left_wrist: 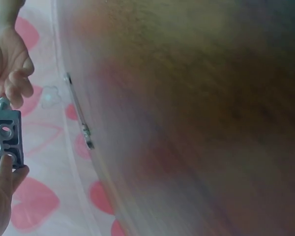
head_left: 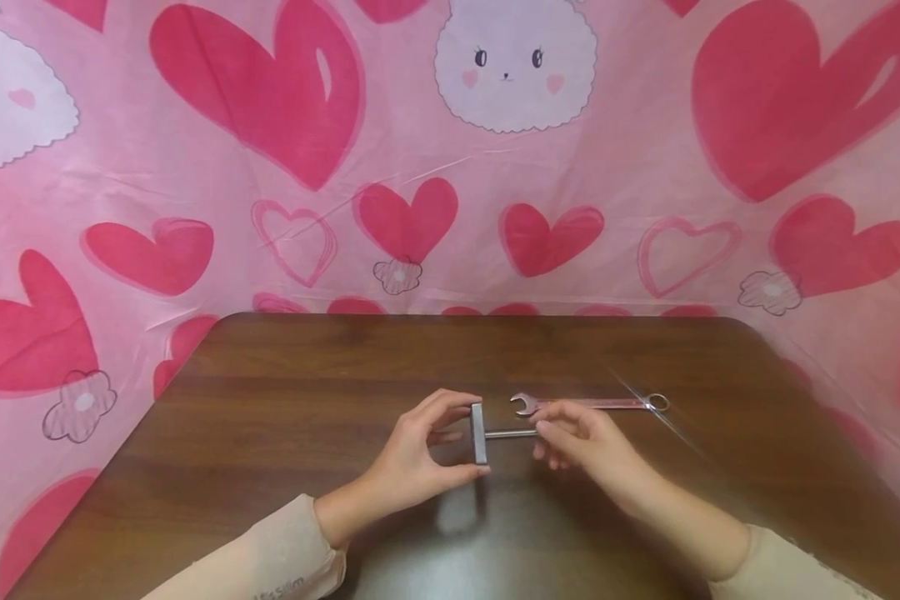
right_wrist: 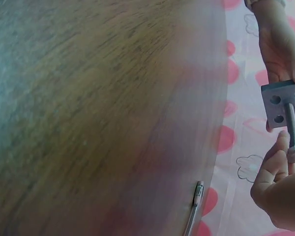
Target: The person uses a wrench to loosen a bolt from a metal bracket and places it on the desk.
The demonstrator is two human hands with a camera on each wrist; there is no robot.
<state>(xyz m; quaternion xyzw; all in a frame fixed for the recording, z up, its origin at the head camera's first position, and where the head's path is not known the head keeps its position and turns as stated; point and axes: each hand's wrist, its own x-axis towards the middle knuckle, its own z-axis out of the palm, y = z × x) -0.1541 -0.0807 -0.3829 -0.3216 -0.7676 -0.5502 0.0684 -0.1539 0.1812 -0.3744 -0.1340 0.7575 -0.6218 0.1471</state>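
Observation:
Above the table, my left hand [head_left: 420, 450] grips a square grey metal plate [head_left: 478, 435] by its edges, thumb below and fingers above. A bolt [head_left: 508, 433] sticks out from the middle of the plate toward the right. My right hand [head_left: 588, 442] pinches the bolt's far end between thumb and fingers. In the right wrist view, the threaded bolt [right_wrist: 293, 123] has a hex head, and the plate [right_wrist: 273, 109] shows holes near its corners. The plate's recessed back [left_wrist: 14, 130] faces the left wrist camera. How deep the bolt sits cannot be told.
Behind my right hand, a combination wrench [head_left: 607, 404] lies on the brown wooden table [head_left: 330, 358], its open end to the left and its ring end to the right. A pink cloth [head_left: 480, 183] with hearts hangs behind the table's far edge.

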